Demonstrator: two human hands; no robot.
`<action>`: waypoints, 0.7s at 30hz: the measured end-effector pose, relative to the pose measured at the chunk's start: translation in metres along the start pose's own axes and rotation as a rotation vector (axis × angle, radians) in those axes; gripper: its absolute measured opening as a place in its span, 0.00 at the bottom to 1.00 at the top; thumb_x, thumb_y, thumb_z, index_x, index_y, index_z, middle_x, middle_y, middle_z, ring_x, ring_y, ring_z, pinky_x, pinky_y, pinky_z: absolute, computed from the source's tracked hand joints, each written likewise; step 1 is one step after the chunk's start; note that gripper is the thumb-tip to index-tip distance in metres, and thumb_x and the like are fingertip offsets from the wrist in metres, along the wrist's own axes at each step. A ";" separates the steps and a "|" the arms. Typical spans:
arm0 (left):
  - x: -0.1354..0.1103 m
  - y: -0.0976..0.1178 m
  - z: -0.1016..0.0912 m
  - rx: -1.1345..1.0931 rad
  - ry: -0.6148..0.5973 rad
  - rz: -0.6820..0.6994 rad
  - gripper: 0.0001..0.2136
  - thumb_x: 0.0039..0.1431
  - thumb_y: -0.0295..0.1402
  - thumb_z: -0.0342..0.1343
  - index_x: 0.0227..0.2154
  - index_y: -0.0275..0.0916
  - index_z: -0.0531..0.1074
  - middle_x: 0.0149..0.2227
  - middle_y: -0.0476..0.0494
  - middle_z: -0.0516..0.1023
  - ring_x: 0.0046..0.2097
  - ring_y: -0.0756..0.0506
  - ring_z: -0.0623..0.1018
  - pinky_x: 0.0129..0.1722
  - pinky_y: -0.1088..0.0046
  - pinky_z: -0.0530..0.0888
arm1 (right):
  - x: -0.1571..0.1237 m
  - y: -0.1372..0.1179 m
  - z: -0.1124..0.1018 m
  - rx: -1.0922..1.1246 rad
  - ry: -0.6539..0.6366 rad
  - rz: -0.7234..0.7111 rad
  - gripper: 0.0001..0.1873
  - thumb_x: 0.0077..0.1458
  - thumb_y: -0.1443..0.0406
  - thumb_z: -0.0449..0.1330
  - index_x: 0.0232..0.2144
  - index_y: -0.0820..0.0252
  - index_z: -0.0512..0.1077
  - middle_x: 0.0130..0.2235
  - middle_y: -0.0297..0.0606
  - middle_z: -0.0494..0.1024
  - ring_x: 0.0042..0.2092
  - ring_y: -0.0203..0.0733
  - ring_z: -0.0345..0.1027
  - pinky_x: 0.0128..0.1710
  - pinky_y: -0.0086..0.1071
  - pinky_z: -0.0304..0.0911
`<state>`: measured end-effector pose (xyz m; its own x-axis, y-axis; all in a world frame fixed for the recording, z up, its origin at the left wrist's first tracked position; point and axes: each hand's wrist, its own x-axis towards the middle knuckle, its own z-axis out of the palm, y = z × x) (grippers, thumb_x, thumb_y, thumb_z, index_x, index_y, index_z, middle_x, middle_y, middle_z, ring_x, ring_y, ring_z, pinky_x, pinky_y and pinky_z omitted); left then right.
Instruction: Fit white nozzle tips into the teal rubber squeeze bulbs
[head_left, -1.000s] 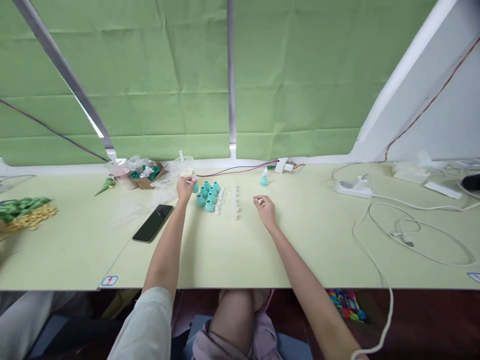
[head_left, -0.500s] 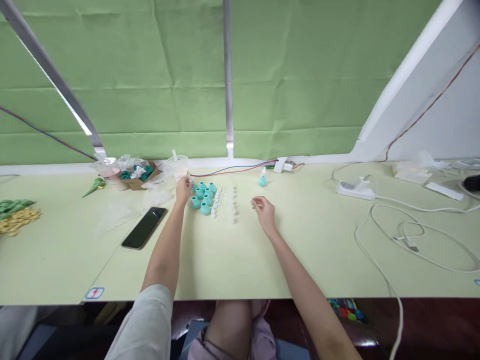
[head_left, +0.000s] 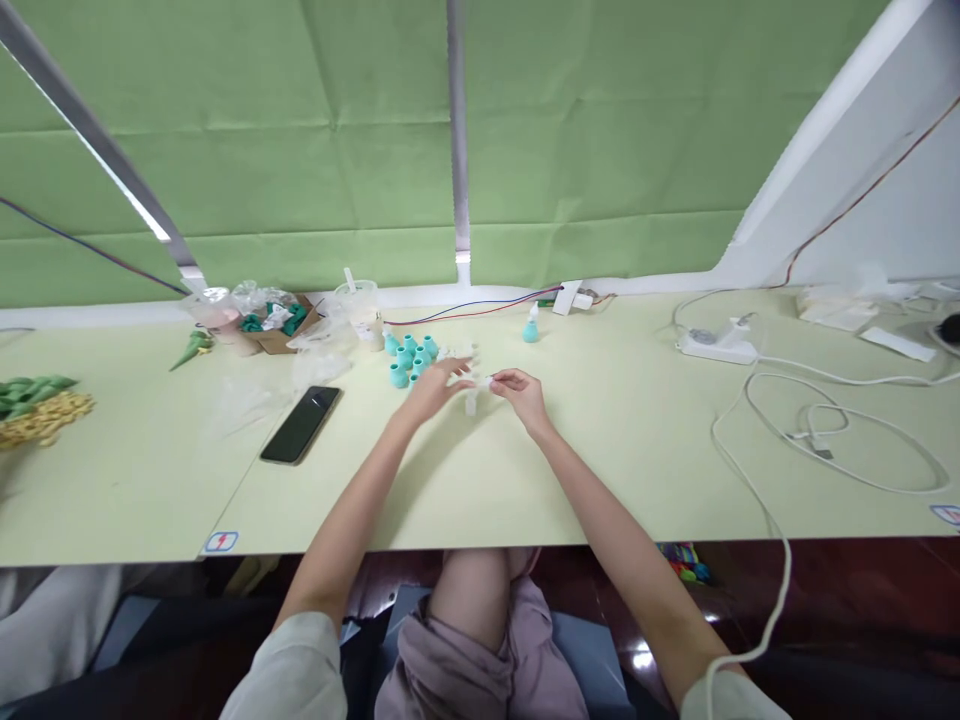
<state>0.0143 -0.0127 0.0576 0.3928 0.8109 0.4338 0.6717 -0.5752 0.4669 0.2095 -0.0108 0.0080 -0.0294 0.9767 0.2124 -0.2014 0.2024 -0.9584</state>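
My right hand is closed in a pinch on a small white plastic piece. Just left of it, my left hand reaches over the rows of little parts, thumb and fingers apart, with nothing visible in it. Beneath and beside that hand stand several small teal bottles with open necks, some partly covered by it. At their back left is a teal bottle with a whitish top. Small white parts lie in rows, partly hidden by my fingers. Farther back, a teal bottle with a white tip stands upright alone.
A black phone lies left of my left forearm. Behind it are clear plastic bags, a cardboard box and cups. To the right are a white power strip and looped white cable. Green and yellow pieces lie far left.
My left hand has moved right, from the back left of the teal bottles to beside my right hand, and its fingers have spread. My right hand has shifted slightly left. The camera view has tilted.
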 end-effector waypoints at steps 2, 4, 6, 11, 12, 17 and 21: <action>-0.007 0.023 0.023 0.064 -0.050 0.009 0.13 0.61 0.35 0.51 0.47 0.41 0.72 0.38 0.45 0.78 0.40 0.47 0.76 0.40 0.71 0.72 | -0.006 -0.002 0.003 0.024 -0.009 0.035 0.17 0.33 0.55 0.69 0.25 0.58 0.73 0.29 0.35 0.78 0.34 0.40 0.73 0.40 0.37 0.69; -0.014 0.034 0.038 0.134 0.002 -0.026 0.12 0.62 0.32 0.50 0.45 0.39 0.73 0.37 0.43 0.78 0.39 0.46 0.76 0.40 0.71 0.72 | -0.010 -0.003 0.005 0.032 -0.001 0.061 0.17 0.32 0.56 0.69 0.24 0.59 0.73 0.28 0.35 0.78 0.33 0.40 0.73 0.40 0.37 0.69; -0.020 0.035 0.046 0.197 0.059 -0.047 0.11 0.62 0.32 0.49 0.44 0.39 0.74 0.35 0.42 0.78 0.38 0.46 0.76 0.38 0.71 0.72 | -0.012 -0.004 0.005 0.016 0.000 0.062 0.16 0.32 0.56 0.70 0.23 0.59 0.74 0.27 0.35 0.78 0.32 0.39 0.72 0.39 0.37 0.69; -0.034 0.026 0.052 0.346 0.098 -0.018 0.12 0.63 0.30 0.47 0.44 0.39 0.73 0.31 0.43 0.77 0.35 0.48 0.76 0.34 0.74 0.71 | -0.014 -0.002 0.005 -0.081 -0.060 0.012 0.15 0.34 0.55 0.68 0.22 0.58 0.74 0.28 0.36 0.78 0.30 0.38 0.70 0.34 0.35 0.70; -0.035 0.025 0.053 0.369 0.098 -0.014 0.12 0.63 0.29 0.47 0.45 0.39 0.73 0.31 0.43 0.77 0.34 0.48 0.76 0.33 0.75 0.71 | -0.014 -0.001 0.006 -0.098 -0.069 -0.006 0.14 0.35 0.55 0.68 0.21 0.58 0.74 0.28 0.36 0.78 0.30 0.39 0.70 0.33 0.35 0.70; -0.036 0.021 0.057 0.434 0.148 -0.038 0.12 0.64 0.34 0.47 0.44 0.38 0.73 0.28 0.43 0.77 0.32 0.48 0.76 0.31 0.76 0.70 | -0.020 -0.002 0.010 -0.150 -0.006 -0.095 0.14 0.40 0.55 0.66 0.28 0.57 0.74 0.36 0.38 0.79 0.34 0.40 0.73 0.37 0.36 0.69; -0.036 0.018 0.060 0.412 0.180 -0.058 0.13 0.64 0.35 0.47 0.45 0.38 0.72 0.29 0.42 0.78 0.33 0.48 0.76 0.32 0.75 0.70 | -0.026 -0.001 0.015 -0.173 0.017 -0.120 0.14 0.43 0.56 0.65 0.33 0.56 0.77 0.42 0.40 0.79 0.42 0.44 0.73 0.42 0.39 0.70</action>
<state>0.0501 -0.0454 0.0042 0.2567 0.7878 0.5599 0.8977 -0.4091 0.1639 0.1960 -0.0373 0.0061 0.0013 0.9458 0.3249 -0.0309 0.3248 -0.9453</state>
